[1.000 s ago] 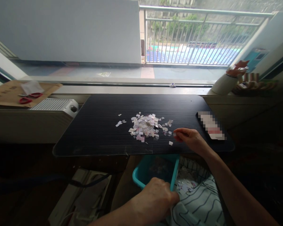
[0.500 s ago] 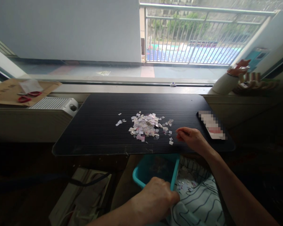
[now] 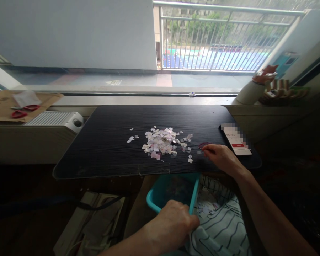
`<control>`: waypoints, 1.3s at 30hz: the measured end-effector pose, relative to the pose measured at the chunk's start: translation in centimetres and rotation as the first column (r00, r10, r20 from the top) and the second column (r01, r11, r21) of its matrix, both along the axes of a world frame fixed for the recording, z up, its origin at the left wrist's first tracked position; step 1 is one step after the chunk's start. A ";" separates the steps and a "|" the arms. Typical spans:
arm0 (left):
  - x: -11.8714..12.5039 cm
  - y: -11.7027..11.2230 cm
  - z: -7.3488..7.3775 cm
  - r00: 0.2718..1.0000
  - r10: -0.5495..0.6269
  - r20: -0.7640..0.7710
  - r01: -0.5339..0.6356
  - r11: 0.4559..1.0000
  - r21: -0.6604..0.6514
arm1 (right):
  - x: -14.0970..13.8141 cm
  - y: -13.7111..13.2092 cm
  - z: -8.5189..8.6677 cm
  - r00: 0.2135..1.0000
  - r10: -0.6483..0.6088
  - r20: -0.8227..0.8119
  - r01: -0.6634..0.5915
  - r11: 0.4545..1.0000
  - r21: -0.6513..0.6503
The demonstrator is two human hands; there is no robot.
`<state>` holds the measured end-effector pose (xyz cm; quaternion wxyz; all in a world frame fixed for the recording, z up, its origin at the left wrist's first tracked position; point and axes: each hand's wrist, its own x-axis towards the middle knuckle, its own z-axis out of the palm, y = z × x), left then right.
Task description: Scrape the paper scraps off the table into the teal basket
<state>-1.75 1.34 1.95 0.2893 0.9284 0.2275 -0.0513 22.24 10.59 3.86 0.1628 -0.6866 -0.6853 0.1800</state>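
My left hand (image 3: pixel 173 218) is closed over the near rim of a teal plastic bin (image 3: pixel 151 202), which sits below the table's front edge with blurred scraps inside. My right hand (image 3: pixel 218 154) hovers at the right part of the black table (image 3: pixel 96 142), thumb and fingers pinched together. Something thin and dark shows at its fingertips, too small to name. Left of that hand lies a loose pile of small cut paper pieces (image 3: pixel 160 142), pale white and pinkish, with stray pieces around it.
A phone (image 3: pixel 236 140) lies on the table's right side. More scraps (image 3: pixel 206 202) rest on striped cloth (image 3: pixel 224 227) beside the bin. Red-handled scissors (image 3: pixel 24 111) lie on cardboard (image 3: pixel 0 106) at left, near a white radiator (image 3: pixel 56 119). A vase (image 3: pixel 246 93) stands on the sill.
The view has shifted slightly, so the table and pile sit a little further left. My right hand stays beside the pile, and a thin dark item now shows at its fingertips. My left hand keeps its grip.
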 end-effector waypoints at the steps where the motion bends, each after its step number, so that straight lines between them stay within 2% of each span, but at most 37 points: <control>1: 0.0 0.0 0.0 1.000 0.004 0.004 -0.004 1.000 -0.004 | 0.1 0.2 0.1 1.000 -0.014 0.018 0.014 1.000 0.013; 4: -0.1 0.0 -0.1 1.000 0.004 0.012 -0.004 1.000 -0.007 | 0.7 1.0 0.1 0.987 -0.012 0.160 0.005 0.999 0.049; 7: -0.1 -0.1 -0.1 1.000 0.001 0.005 -0.001 1.000 0.008 | 1.2 1.8 -0.2 0.958 0.041 0.284 -0.049 0.999 0.020; 13: 0.0 -0.1 -0.2 1.000 0.018 -0.025 -0.018 1.000 -0.010 | 1.6 2.8 -0.6 0.948 -0.010 0.318 0.015 1.000 -0.012; 16: 0.2 -0.1 -0.1 0.999 0.024 -0.035 -0.025 0.999 -0.021 | 1.8 2.4 -0.5 0.950 -0.040 0.308 0.043 0.999 -0.004; 18: 0.3 0.0 0.0 0.999 0.016 -0.039 -0.016 1.000 -0.020 | 1.9 1.6 -0.3 0.963 -0.013 0.269 0.012 1.000 0.007; 21: 0.4 0.1 0.2 0.999 -0.008 -0.053 0.008 1.000 -0.005 | 1.1 0.2 0.3 0.981 0.149 0.124 -0.153 0.988 0.023; 23: 0.6 0.2 0.3 0.998 -0.022 -0.065 0.023 1.000 0.011 | 0.1 -0.5 0.7 0.961 0.275 0.038 -0.276 0.960 0.046; 27: 0.7 0.4 0.6 0.996 -0.034 -0.083 0.037 0.999 0.032 | -2.3 -0.5 0.8 0.938 0.340 0.065 -0.346 0.931 0.117; 32: -0.9 0.3 0.6 0.995 0.049 -0.092 -0.047 0.999 0.018 | -3.5 -0.6 0.4 0.917 0.385 0.106 -0.394 0.915 0.084; 39: -4.1 0.1 0.1 0.978 0.206 -0.021 -0.205 0.977 0.052 | -2.3 -4.0 1.4 0.874 0.486 0.005 -0.486 0.874 -0.029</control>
